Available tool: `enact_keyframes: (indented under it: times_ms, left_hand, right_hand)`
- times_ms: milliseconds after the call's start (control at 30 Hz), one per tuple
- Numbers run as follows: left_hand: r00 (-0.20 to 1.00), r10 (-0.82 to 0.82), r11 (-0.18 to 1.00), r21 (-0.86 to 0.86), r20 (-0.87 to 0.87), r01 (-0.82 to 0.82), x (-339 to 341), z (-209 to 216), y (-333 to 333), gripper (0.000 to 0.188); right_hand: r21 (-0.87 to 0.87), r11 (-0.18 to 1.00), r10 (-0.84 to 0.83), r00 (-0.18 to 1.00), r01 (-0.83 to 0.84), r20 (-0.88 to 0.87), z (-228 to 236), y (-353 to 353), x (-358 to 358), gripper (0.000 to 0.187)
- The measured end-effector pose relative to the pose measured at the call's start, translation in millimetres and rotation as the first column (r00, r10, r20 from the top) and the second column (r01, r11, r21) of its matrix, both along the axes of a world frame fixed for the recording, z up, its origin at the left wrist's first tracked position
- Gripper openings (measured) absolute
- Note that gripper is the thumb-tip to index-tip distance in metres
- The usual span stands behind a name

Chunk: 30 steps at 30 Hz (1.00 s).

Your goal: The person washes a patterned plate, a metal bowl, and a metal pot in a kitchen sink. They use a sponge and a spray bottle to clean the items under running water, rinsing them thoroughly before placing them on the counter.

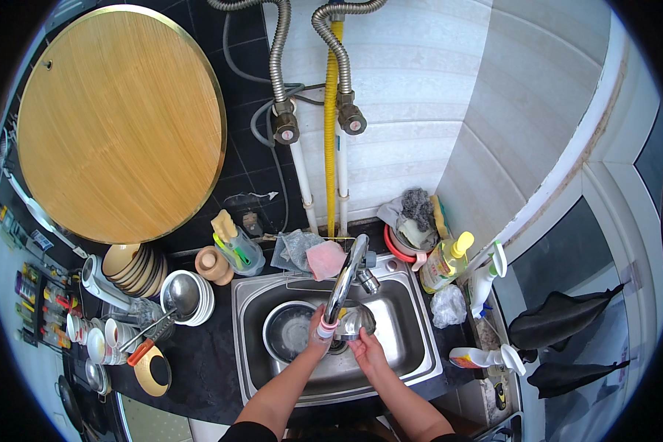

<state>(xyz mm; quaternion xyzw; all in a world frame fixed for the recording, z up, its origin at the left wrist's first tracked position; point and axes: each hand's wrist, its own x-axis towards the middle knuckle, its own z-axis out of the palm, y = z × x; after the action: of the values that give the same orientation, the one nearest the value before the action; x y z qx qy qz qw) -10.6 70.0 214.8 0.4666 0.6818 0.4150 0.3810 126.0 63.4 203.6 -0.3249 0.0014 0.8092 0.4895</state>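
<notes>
Both hands (344, 337) clasped around a small steel bowl (357, 321) under the tap (345, 283), over a steel sink (412, 324) in black countertop (199, 361)

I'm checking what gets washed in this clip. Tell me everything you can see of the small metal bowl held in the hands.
The small metal bowl looks like shiny steel, round and shallow, its reflective surface tilted up toward the camera. It sits over the sink, just under the spout of the faucet. The right hand grips its lower edge and the left hand touches its left side. Whether water runs over it cannot be told.

Bare forearms, dark rolled-up sleeves
</notes>
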Motion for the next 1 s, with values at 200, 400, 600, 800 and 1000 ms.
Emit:
enact_keyframes:
  times_ms: [200, 400, 600, 800, 1000]
  left_hand:
    - [0.819, 0.061, 0.935, 0.319, -0.571, 0.153, 22.4, -24.5, -12.2, 0.044]
    - [0.992, 0.101, 0.981, 0.158, 0.072, -0.111, 6.7, 28.1, -6.9, 0.024]
    - [0.960, 0.040, 0.960, 0.278, -0.278, 0.040, 7.7, 30.6, -12.5, 0.016]
    - [0.966, -0.091, 0.844, -0.496, 0.243, 0.205, -51.1, 30.0, 15.5, 0.039]
    - [0.637, 0.182, 0.876, -0.418, 0.749, 0.240, -82.0, -19.6, -7.3, 0.044]
  right_hand:
    - [0.096, 0.995, -0.011, 0.998, 0.006, 0.054, -6.9, 0.4, -4.7, 0.015]
    - [0.155, 0.974, 0.111, 0.943, -0.167, 0.314, 6.2, -8.2, -4.6, 0.020]
    - [0.261, 0.891, 0.186, 0.821, -0.373, 0.539, 9.6, -7.7, -1.3, 0.024]
    - [0.316, 0.686, 0.448, 0.723, -0.655, 0.527, 21.1, -4.3, 13.8, 0.022]
    - [0.186, 0.849, 0.401, 0.831, -0.495, 0.386, -5.1, 30.3, 15.7, 0.015]
